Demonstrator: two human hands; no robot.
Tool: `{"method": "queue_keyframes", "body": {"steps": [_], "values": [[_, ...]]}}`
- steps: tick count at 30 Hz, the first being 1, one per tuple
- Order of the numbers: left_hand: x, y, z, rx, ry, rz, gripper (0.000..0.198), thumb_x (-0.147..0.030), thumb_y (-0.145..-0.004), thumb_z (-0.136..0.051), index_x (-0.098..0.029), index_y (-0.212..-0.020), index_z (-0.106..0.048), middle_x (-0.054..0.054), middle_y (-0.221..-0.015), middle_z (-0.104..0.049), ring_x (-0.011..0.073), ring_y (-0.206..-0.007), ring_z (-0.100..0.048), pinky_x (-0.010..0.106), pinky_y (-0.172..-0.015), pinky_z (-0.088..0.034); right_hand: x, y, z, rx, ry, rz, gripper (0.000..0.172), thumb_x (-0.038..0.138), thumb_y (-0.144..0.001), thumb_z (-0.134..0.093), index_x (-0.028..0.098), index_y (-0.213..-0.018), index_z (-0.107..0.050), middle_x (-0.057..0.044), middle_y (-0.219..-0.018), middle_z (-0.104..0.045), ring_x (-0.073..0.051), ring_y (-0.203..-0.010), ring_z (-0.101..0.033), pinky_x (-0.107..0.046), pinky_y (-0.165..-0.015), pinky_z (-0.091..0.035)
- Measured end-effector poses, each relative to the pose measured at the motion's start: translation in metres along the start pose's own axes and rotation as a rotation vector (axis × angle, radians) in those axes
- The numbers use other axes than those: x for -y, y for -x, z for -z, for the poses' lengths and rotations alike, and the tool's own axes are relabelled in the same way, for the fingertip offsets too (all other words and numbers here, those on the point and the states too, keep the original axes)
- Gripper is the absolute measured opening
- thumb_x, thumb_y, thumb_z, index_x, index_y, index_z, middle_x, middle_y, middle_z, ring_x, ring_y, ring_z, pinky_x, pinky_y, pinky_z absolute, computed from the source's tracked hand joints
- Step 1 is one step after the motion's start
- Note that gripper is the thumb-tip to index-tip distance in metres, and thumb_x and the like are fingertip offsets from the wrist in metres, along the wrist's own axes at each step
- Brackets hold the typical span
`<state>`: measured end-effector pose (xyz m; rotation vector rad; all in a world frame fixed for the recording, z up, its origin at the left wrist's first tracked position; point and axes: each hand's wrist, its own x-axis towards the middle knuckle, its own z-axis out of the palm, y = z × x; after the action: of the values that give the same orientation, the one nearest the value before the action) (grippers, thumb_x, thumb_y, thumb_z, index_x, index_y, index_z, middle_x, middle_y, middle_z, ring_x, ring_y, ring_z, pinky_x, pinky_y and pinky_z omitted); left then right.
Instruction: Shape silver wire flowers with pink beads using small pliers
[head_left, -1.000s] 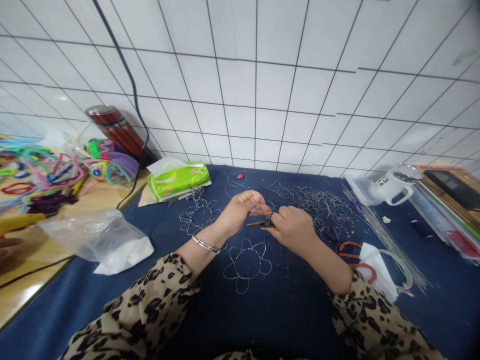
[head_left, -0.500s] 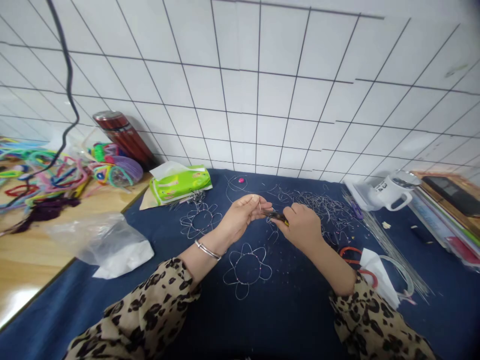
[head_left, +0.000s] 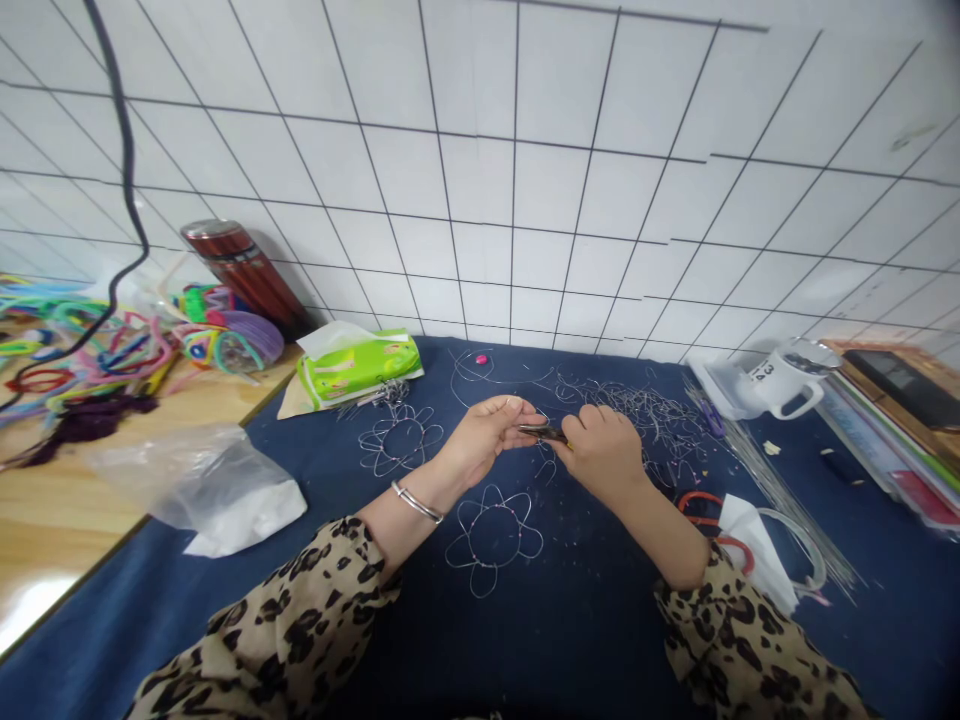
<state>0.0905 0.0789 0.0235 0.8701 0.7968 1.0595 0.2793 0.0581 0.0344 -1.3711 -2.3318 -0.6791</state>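
Note:
Between finger and thumb, my left hand pinches a thin piece of wire, most of it hidden by the fingers. My right hand is wrapped round a pair of pliers, whose dark jaws point left and meet the wire at my left fingertips. On the blue cloth below lies a flower-shaped wire frame with small pink beads on its ring. Further left, a second wire flower lies flat beside a small heap of metal bits.
Wire scraps and long straight wires spread to the right, near red-handled scissors and a white mug. Leftward are a green tissue pack, a plastic bag, a red flask and colourful pipe cleaners.
The pliers' jaws have turned slightly and sit a little lower at the left fingertips. Both hands otherwise keep nearly the same place.

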Motion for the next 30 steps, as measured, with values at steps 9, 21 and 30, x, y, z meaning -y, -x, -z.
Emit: {"method": "queue_keyframes", "body": {"steps": [9, 21, 30], "values": [[0.0014, 0.0004, 0.0000, -0.005, 0.009, 0.024, 0.024, -0.037, -0.082, -0.062, -0.013, -0.086, -0.061, 0.011, -0.088, -0.070, 0.0202, -0.077, -0.068, 0.037, -0.075, -0.054, -0.0009, 0.0017, -0.0012, 0.014, -0.007, 0.016, 0.034, 0.046, -0.088, -0.043, 0.019, -0.071, -0.053, -0.004, -0.070, -0.050, -0.017, -0.069, -0.038, -0.032, -0.061, -0.019], [0.0044, 0.0008, -0.0014, -0.024, 0.029, 0.024, 0.021, -0.033, -0.082, -0.062, -0.012, -0.085, -0.061, 0.011, -0.085, -0.070, 0.0194, -0.075, -0.068, 0.036, -0.073, -0.055, -0.0019, 0.0037, -0.0038, -0.012, -0.008, 0.031, 0.032, 0.046, -0.086, -0.048, 0.019, -0.070, -0.053, -0.003, -0.069, -0.049, -0.016, -0.068, -0.036, -0.032, -0.060, -0.017], [0.0054, 0.0022, -0.0023, -0.039, 0.045, 0.030, 0.019, -0.031, -0.082, -0.062, -0.012, -0.085, -0.061, 0.010, -0.082, -0.070, 0.0185, -0.074, -0.068, 0.035, -0.071, -0.056, -0.0045, 0.0048, -0.0062, -0.089, 0.017, 0.071, 0.030, 0.041, -0.088, -0.045, 0.019, -0.068, -0.051, -0.002, -0.065, -0.047, -0.016, -0.065, -0.034, -0.032, -0.060, -0.017]]}}
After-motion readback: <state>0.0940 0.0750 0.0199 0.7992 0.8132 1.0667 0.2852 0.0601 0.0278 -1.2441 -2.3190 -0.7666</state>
